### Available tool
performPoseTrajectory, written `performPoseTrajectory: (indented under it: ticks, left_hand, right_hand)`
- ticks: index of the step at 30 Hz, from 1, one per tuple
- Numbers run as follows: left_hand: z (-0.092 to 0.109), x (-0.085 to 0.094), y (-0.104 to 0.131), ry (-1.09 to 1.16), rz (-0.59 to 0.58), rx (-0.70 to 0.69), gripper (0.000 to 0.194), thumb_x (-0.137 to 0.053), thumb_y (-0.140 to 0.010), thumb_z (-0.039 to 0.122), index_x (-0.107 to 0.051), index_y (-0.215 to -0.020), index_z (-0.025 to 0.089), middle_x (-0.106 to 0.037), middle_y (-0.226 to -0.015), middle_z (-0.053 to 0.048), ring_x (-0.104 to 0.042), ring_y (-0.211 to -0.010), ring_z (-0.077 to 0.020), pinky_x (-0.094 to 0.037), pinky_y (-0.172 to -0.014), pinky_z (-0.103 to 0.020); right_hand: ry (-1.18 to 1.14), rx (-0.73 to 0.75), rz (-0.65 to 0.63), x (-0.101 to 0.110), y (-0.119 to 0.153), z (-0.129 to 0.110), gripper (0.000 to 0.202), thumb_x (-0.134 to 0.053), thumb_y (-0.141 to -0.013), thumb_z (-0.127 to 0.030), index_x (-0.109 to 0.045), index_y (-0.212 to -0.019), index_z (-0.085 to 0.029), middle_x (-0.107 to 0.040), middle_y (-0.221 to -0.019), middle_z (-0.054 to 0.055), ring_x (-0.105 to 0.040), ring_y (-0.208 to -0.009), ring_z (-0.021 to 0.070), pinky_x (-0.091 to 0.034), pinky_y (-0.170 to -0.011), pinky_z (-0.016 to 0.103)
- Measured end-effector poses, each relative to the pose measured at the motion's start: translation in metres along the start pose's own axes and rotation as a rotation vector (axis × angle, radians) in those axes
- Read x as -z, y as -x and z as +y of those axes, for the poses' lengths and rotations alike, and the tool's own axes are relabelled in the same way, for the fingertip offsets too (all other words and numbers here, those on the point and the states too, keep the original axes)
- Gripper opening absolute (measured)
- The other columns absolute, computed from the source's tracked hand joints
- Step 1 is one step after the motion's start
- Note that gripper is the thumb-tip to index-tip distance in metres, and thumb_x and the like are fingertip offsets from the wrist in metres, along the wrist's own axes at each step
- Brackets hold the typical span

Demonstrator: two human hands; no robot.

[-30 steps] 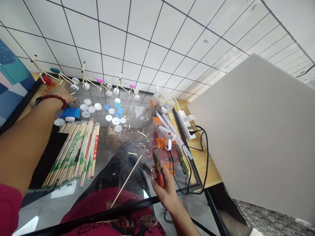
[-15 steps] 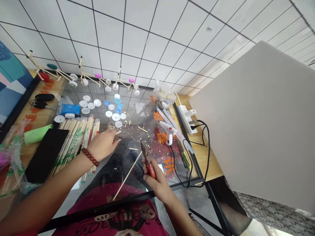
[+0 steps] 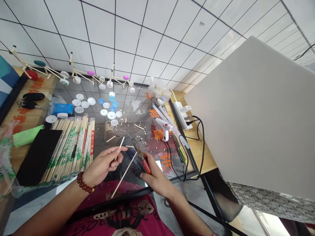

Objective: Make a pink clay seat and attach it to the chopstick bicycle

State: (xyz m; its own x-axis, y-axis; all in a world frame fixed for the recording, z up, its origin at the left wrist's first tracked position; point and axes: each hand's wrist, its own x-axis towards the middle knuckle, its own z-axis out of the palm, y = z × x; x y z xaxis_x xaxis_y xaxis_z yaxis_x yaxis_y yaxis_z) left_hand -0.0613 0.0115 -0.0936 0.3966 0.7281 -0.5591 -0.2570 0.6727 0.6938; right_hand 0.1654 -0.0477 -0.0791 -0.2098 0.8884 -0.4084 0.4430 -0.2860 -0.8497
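Observation:
My left hand point(image 3: 105, 163), with a beaded bracelet at the wrist, pinches a short wooden stick point(image 3: 121, 144) that stands tilted between thumb and fingers. My right hand point(image 3: 155, 177) is wrapped round the red handles of a pair of pliers point(image 3: 141, 154), whose dark jaws point up and left, close to the left fingertips. Below and between the hands, a long thin stick point(image 3: 124, 175) lies slanted on the glass tabletop point(image 3: 100, 131). Another short stick point(image 3: 111, 138) rests beyond the left hand, and small wood chips are scattered past the pliers.
Wrapped chopsticks point(image 3: 71, 147) and a black sheet point(image 3: 39, 157) lie at left. White and blue caps point(image 3: 111, 115) sit farther back, before small stick-built models point(image 3: 118, 78) by the wall. At right are a glue gun point(image 3: 164, 126), its cable and a power strip point(image 3: 182, 114).
My left hand has moved down and toward the pliers, and now holds up a short stick. A short stick shows on the glass where that hand was. The view has shifted slightly.

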Motion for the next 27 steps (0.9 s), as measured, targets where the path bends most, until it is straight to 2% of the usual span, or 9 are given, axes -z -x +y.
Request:
performPoseTrajectory:
  ticks: [5, 11, 15, 18, 21, 27]
  left_hand:
    - [-0.005, 0.003, 0.001, 0.05, -0.063, 0.019, 0.042, -0.077, -0.076, 0.047, -0.07, -0.1, 0.013, -0.053, -0.069, 0.001, -0.032, -0.05, -0.0037, -0.018, -0.045, -0.021]
    - [-0.009, 0.006, 0.002, -0.025, -0.06, -0.029, 0.045, -0.075, -0.076, 0.053, -0.067, -0.096, 0.014, -0.053, -0.068, 0.002, -0.03, -0.05, -0.0041, -0.016, -0.046, -0.022]
    - [-0.015, 0.009, 0.0, -0.183, -0.062, -0.085, 0.045, -0.067, -0.081, 0.058, -0.062, -0.08, 0.014, -0.051, -0.066, 0.002, -0.029, -0.051, -0.0056, -0.016, -0.047, -0.023]
    - [-0.019, 0.012, 0.0, -0.324, -0.076, -0.102, 0.048, -0.057, -0.086, 0.06, -0.057, -0.07, 0.015, -0.04, -0.056, 0.005, -0.027, -0.05, -0.0069, -0.018, -0.048, -0.024]
    - [-0.02, 0.014, -0.001, -0.424, -0.066, -0.121, 0.048, -0.052, -0.087, 0.061, -0.056, -0.07, 0.017, -0.034, -0.053, 0.007, -0.028, -0.05, -0.0086, -0.02, -0.049, -0.024]
    - [-0.019, 0.018, 0.001, -0.563, -0.049, -0.165, 0.045, -0.046, -0.09, 0.058, -0.055, -0.07, 0.019, -0.037, -0.056, 0.005, -0.034, -0.054, -0.0117, -0.027, -0.053, -0.024]
  right_hand:
    - [0.225, 0.014, 0.024, -0.001, -0.001, 0.001, 0.073, -0.054, -0.073, -0.016, -0.035, -0.143, -0.018, -0.048, -0.133, 0.012, -0.045, -0.124, 0.0275, -0.035, -0.111, 0.047]
    - [0.421, -0.002, -0.03, -0.005, -0.004, -0.002, 0.081, -0.056, -0.072, -0.015, -0.028, -0.148, -0.016, -0.044, -0.137, 0.015, -0.039, -0.129, 0.0296, -0.03, -0.113, 0.049]
    - [0.491, -0.003, -0.062, -0.008, -0.004, -0.009, 0.083, -0.056, -0.072, -0.014, -0.026, -0.15, -0.017, -0.044, -0.137, 0.014, -0.039, -0.128, 0.0292, -0.029, -0.112, 0.048]
    - [0.508, 0.0, -0.073, -0.01, -0.005, -0.013, 0.085, -0.056, -0.071, -0.014, -0.026, -0.15, -0.019, -0.043, -0.134, 0.012, -0.039, -0.126, 0.0289, -0.029, -0.111, 0.047]
    - [0.516, -0.004, -0.083, -0.01, -0.006, -0.016, 0.086, -0.057, -0.071, -0.015, -0.025, -0.151, -0.018, -0.042, -0.134, 0.013, -0.039, -0.126, 0.0292, -0.028, -0.111, 0.048]
    - [0.548, -0.01, -0.116, -0.007, -0.006, -0.019, 0.085, -0.057, -0.071, -0.016, -0.026, -0.15, -0.016, -0.042, -0.136, 0.014, -0.039, -0.127, 0.0301, -0.03, -0.111, 0.048]
